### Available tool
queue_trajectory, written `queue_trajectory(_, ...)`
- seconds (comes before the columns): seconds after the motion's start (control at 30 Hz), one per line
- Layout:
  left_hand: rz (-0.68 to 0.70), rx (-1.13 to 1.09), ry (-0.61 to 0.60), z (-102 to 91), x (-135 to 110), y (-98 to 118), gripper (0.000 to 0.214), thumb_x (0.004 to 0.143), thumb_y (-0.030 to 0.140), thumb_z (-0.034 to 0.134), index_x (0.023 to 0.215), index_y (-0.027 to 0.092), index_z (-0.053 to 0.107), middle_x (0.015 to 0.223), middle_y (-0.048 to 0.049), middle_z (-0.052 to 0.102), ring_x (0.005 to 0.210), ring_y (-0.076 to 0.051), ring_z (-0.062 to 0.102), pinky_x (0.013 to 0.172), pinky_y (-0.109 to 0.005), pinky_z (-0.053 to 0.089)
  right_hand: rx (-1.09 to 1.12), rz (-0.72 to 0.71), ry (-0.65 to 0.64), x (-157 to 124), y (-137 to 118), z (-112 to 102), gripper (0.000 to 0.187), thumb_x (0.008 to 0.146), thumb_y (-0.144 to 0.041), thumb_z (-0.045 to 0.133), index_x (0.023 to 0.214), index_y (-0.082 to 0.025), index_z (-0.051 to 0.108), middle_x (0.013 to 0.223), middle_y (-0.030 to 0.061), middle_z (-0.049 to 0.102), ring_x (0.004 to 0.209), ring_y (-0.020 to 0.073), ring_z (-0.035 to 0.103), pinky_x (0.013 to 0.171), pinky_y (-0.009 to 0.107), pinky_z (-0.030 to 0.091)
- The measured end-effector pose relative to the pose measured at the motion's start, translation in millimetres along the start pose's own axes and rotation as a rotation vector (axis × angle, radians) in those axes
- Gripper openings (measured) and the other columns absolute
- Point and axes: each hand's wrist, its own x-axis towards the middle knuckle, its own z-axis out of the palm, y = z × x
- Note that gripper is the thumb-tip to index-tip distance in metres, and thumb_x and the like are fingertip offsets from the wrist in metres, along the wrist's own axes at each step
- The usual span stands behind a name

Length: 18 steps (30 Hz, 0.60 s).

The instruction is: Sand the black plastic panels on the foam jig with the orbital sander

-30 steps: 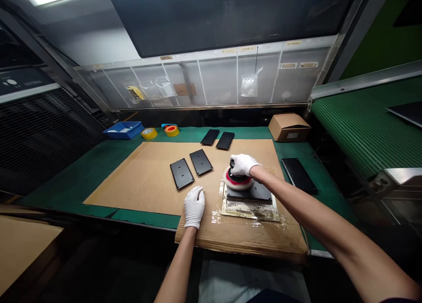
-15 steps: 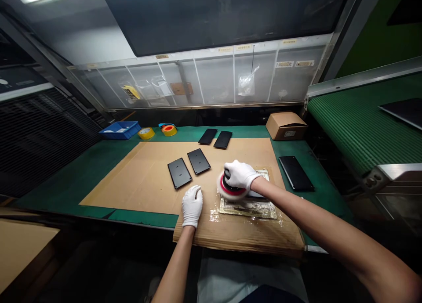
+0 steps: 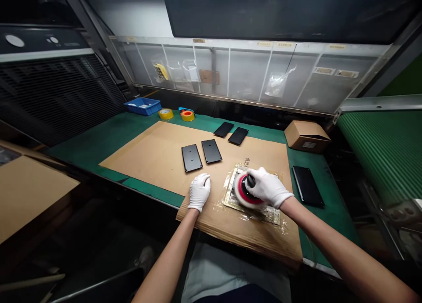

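Right grip (image 3: pixel 268 187) in a white cotton glove, fingers pressed closed around the top of an orbital polisher (image 3: pixel 246 192), a dark knob just showing past the glove. Polisher directly beneath the palm, with a fluffy white wool pad and a red-and-black ring. Beneath it, a glossy, wrinkled plastic film (image 3: pixel 250 214) with smeared residue, on a stack of corrugated cardboard (image 3: pixel 237 237). Underside of the pad hidden; contact with the film impossible to confirm.

Left grip (image 3: pixel 199 192), also gloved, spread loosely palm-down on the cardboard just beside the film, pinching nothing.

Farther off, on a wide kraft-paper sheet (image 3: pixel 148 156), two matte black rectangular plates (image 3: pixel 191 157) (image 3: pixel 211 151) side by side, each with small dark slots. Two more black plates (image 3: pixel 223 129) (image 3: pixel 238 135) near the sheet's far edge, details too small to make out. One more black plate (image 3: pixel 307 186) on the green-matted surface (image 3: pixel 99 140), right of the sheet.

At the back, a blue plastic tray (image 3: pixel 142 106) and two tape rolls (image 3: pixel 165 113) (image 3: pixel 187 115). Small cardboard box (image 3: pixel 307 136) at the far right corner; ribbed green conveyor belt (image 3: pixel 379 149) alongside, cut off by the frame.
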Motion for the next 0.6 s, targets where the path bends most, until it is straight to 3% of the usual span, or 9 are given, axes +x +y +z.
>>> queue_trajectory(0.13,0.001,0.007,0.000,0.0,-0.6,1.5,0.026,0.091,0.020,0.053,0.101,0.019,0.077,0.116,-0.0091,0.077,0.111,-0.026,0.071,0.108,-0.043,0.053,-0.069,0.101,0.069,-6.0,-2.7,4.4,0.037,0.098,-0.050,0.044,0.120,-0.029,0.063,0.109,0.0114,0.061,0.074,0.0222,0.064,0.063,0.031,0.042)
queue_trajectory(0.3,0.010,0.003,0.017,0.6,-2.3,1.7,0.026,0.091,0.019,0.055,0.103,0.017,0.077,0.116,-0.0106,0.077,0.110,-0.026,0.071,0.108,-0.043,0.053,-0.035,0.018,0.048,-5.1,-9.1,6.7,0.035,0.097,-0.051,0.048,0.121,-0.031,0.063,0.106,0.0092,0.061,0.076,0.0220,0.064,0.066,0.031,0.043)
queue_trajectory(0.43,0.019,-0.005,0.040,0.6,-4.2,2.4,0.025,0.092,0.018,0.055,0.104,0.017,0.077,0.115,-0.0099,0.078,0.110,-0.025,0.072,0.108,-0.043,0.054,-0.090,0.131,0.094,-2.8,-6.9,4.3,0.039,0.099,-0.051,0.044,0.125,-0.029,0.063,0.108,0.0116,0.059,0.076,0.0228,0.064,0.065,0.032,0.043)
queue_trajectory(0.6,0.039,-0.001,0.066,0.6,-4.3,3.7,0.023,0.092,0.017,0.057,0.103,0.019,0.077,0.114,-0.0082,0.078,0.109,-0.023,0.073,0.107,-0.041,0.055,-0.031,0.054,0.022,-9.9,0.6,3.2,0.038,0.096,-0.054,0.053,0.126,-0.033,0.063,0.106,0.0069,0.060,0.076,0.0200,0.064,0.066,0.029,0.042)
